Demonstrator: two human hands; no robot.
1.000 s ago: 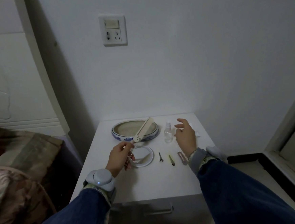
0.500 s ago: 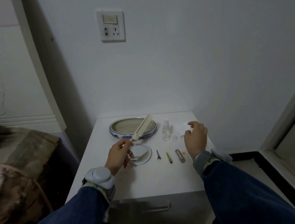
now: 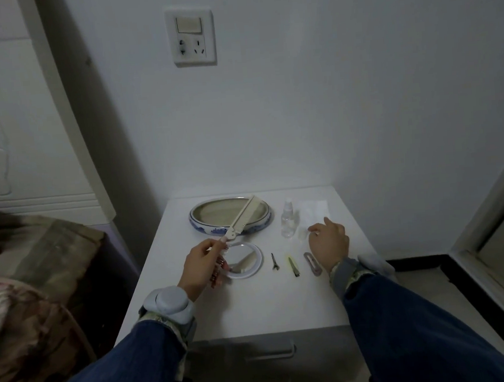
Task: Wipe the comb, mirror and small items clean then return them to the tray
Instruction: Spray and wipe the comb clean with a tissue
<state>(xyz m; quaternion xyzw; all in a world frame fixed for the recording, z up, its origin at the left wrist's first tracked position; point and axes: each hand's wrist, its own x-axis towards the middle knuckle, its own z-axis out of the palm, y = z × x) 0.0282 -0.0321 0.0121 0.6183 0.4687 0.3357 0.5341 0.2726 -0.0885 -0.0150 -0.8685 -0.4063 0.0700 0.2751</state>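
My left hand (image 3: 201, 265) pinches the handle end of a cream folding comb (image 3: 242, 218), which slants up over the blue-and-white oval tray (image 3: 205, 229). A round white-rimmed mirror (image 3: 245, 259) lies flat just right of that hand. In a row to its right lie a small dark hair clip (image 3: 274, 261), a yellow-green clip (image 3: 293, 266) and a pinkish oval clip (image 3: 312, 263). My right hand (image 3: 330, 242) hovers low with loosely bent fingers, beside a clear spray bottle (image 3: 288, 221) and just in front of a white wipe (image 3: 314, 211). It holds nothing that I can see.
All of this sits on a white bedside cabinet (image 3: 262, 304) against the wall, with a drawer in its front. A bed with a patterned cover (image 3: 26, 284) is on the left. A wall socket (image 3: 190, 37) hangs above. A door frame (image 3: 489, 232) stands at the right.
My right hand has moved right and back from beside the spray bottle toward the white wipe. My left hand still holds the comb in about the same place.
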